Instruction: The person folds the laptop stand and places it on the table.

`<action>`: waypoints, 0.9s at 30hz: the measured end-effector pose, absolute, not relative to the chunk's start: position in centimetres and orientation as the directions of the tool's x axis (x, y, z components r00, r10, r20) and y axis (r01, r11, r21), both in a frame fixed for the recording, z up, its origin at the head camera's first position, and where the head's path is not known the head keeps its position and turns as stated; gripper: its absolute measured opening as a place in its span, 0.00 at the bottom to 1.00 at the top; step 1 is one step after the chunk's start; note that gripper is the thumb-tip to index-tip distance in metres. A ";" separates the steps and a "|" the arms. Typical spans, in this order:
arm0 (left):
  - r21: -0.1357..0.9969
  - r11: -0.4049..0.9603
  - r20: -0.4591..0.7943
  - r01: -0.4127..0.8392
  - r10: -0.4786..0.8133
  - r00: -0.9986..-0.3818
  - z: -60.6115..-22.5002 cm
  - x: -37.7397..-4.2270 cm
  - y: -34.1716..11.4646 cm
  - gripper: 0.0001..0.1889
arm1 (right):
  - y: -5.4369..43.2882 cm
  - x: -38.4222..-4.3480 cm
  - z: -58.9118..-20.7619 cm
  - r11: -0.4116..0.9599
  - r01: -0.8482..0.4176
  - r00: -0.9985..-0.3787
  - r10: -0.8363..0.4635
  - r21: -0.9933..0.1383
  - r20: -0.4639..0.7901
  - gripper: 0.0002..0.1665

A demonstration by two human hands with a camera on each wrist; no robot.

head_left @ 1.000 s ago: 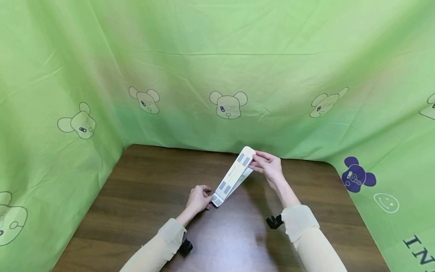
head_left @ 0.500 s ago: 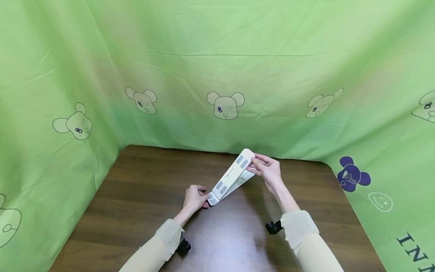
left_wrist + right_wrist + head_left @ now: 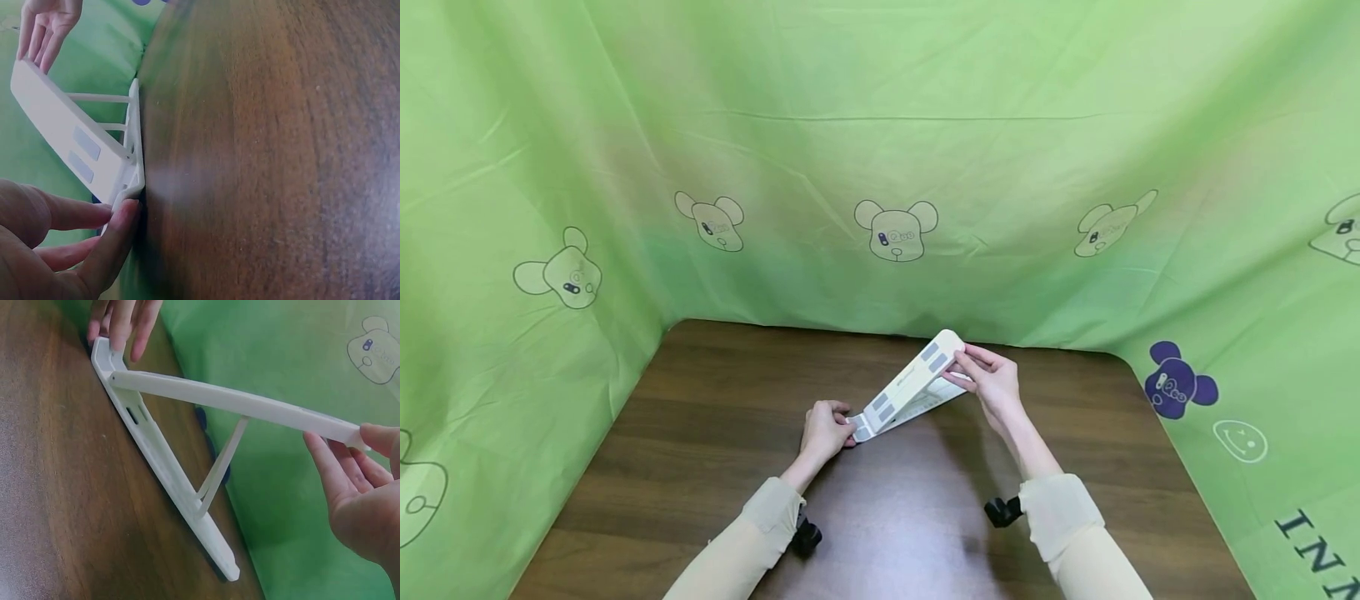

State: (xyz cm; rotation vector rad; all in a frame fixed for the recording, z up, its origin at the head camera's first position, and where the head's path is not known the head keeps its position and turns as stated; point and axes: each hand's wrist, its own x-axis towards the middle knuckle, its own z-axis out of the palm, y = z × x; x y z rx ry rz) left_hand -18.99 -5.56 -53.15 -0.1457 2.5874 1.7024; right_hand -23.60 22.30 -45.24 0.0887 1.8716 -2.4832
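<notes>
A white folding laptop stand (image 3: 904, 390) with grey pads is tilted between my hands over the table. Its upper panel (image 3: 231, 403) is raised at an angle from the lower base (image 3: 164, 465), and a thin strut (image 3: 220, 465) spans the gap. My left hand (image 3: 826, 432) pinches the lipped end near the hinge; thumb and finger close on it in the left wrist view. Higher up, my right hand (image 3: 997, 385) grips the free end of the panel, thumb on one side and fingers on the other. The base lies along or just over the tabletop; contact cannot be told.
The brown wooden table (image 3: 722, 400) extends around both hands. A green curtain (image 3: 820, 292) printed with bear faces encloses its back and sides, close behind the stand. Black wrist cameras (image 3: 1002, 512) hang beneath both cuffs.
The panel and base have spread farther apart. My left hand and the stand's lipped end have shifted slightly left and away from me, while the base has swung lower at the right.
</notes>
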 end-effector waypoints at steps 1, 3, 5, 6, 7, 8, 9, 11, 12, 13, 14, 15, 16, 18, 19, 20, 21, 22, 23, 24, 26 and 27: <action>0.913 0.396 -0.083 -0.100 -0.058 -0.995 -53.2 -19.0 -5.5 0.19 | 22.3 -23.6 -45.2 -0.277 0.061 -0.998 0.014 -0.959 -0.067 0.11; 0.914 0.394 -0.074 -0.093 -0.062 -0.995 -53.1 -18.9 -5.5 0.19 | 22.2 -23.5 -45.3 -0.284 0.063 -0.997 0.024 -0.957 -0.072 0.10; 0.916 0.390 -0.067 -0.088 -0.068 -0.995 -53.1 -18.9 -5.4 0.18 | 22.2 -23.4 -45.3 -0.290 0.061 -0.997 0.030 -0.955 -0.072 0.09; 0.919 0.384 -0.067 -0.091 -0.075 -0.995 -53.1 -18.9 -5.4 0.18 | 22.2 -23.3 -45.4 -0.295 0.058 -0.997 0.033 -0.954 -0.071 0.09; 0.921 0.379 -0.066 -0.093 -0.082 -0.994 -53.1 -18.8 -5.4 0.18 | 22.1 -23.3 -45.4 -0.300 0.054 -0.997 0.037 -0.952 -0.068 0.11; 0.922 0.375 -0.065 -0.094 -0.090 -0.994 -53.2 -18.9 -5.3 0.18 | 22.0 -23.2 -45.4 -0.304 0.047 -0.997 0.040 -0.952 -0.062 0.13; 0.923 0.372 -0.065 -0.097 -0.098 -0.993 -53.2 -18.9 -5.3 0.18 | 22.0 -23.2 -45.4 -0.305 0.040 -0.998 0.039 -0.952 -0.054 0.15; 0.928 0.359 -0.066 -0.105 -0.118 -0.991 -53.2 -19.0 -5.2 0.17 | 22.0 -23.1 -45.5 -0.308 0.025 -0.998 0.042 -0.951 -0.040 0.18; 0.930 0.350 -0.069 -0.111 -0.130 -0.989 -53.2 -19.0 -5.2 0.17 | 22.0 -23.1 -45.5 -0.311 0.015 -0.999 0.045 -0.950 -0.031 0.19; 0.932 0.347 -0.063 -0.107 -0.136 -0.989 -53.2 -19.0 -5.2 0.16 | 22.0 -23.0 -45.6 -0.313 0.010 -0.999 0.047 -0.950 -0.026 0.20; 0.935 0.338 -0.063 -0.109 -0.142 -0.988 -53.2 -19.1 -5.2 0.15 | 22.0 -22.9 -45.6 -0.315 0.004 -0.999 0.050 -0.949 -0.021 0.20; 0.938 0.327 -0.066 -0.112 -0.148 -0.987 -53.3 -19.1 -5.2 0.15 | 22.0 -22.9 -45.6 -0.317 0.001 -0.999 0.051 -0.948 -0.018 0.20; 0.941 0.318 -0.065 -0.112 -0.155 -0.986 -53.3 -19.1 -5.2 0.14 | 21.9 -22.8 -45.7 -0.321 -0.001 -0.998 0.055 -0.947 -0.018 0.20; 0.947 0.301 -0.065 -0.114 -0.169 -0.983 -53.3 -19.2 -5.3 0.14 | 21.9 -22.7 -45.7 -0.329 0.000 -0.998 0.055 -0.944 -0.019 0.20; 0.949 0.295 -0.064 -0.114 -0.176 -0.982 -53.3 -19.2 -5.4 0.13 | 21.8 -22.6 -45.8 -0.334 0.005 -0.998 0.054 -0.943 -0.024 0.20; 0.951 0.287 -0.068 -0.120 -0.184 -0.981 -53.4 -19.3 -5.4 0.13 | 21.8 -22.6 -45.8 -0.339 0.006 -0.998 0.055 -0.941 -0.027 0.20; 0.952 0.283 -0.066 -0.120 -0.191 -0.979 -53.4 -19.3 -5.5 0.13 | 21.7 -22.6 -45.9 -0.346 0.009 -0.998 0.056 -0.938 -0.031 0.20; 0.952 0.282 -0.065 -0.119 -0.197 -0.978 -53.4 -19.4 -5.5 0.12 | 21.7 -22.5 -46.0 -0.353 0.010 -0.998 0.060 -0.936 -0.033 0.20; 0.953 0.279 -0.066 -0.122 -0.201 -0.977 -53.4 -19.4 -5.6 0.12 | 21.7 -22.5 -46.0 -0.359 0.010 -0.997 0.063 -0.933 -0.035 0.20; 0.953 0.278 -0.067 -0.123 -0.204 -0.977 -53.4 -19.5 -5.6 0.12 | 21.7 -22.4 -46.1 -0.366 0.010 -0.997 0.067 -0.930 -0.037 0.20; 0.953 0.277 -0.066 -0.123 -0.209 -0.976 -53.4 -19.6 -5.6 0.11 | 21.6 -22.3 -46.2 -0.376 0.006 -0.997 0.073 -0.927 -0.036 0.18; 0.952 0.280 -0.063 -0.123 -0.212 -0.975 -53.4 -19.7 -5.6 0.11 | 21.6 -22.3 -46.2 -0.380 0.004 -0.997 0.075 -0.925 -0.036 0.17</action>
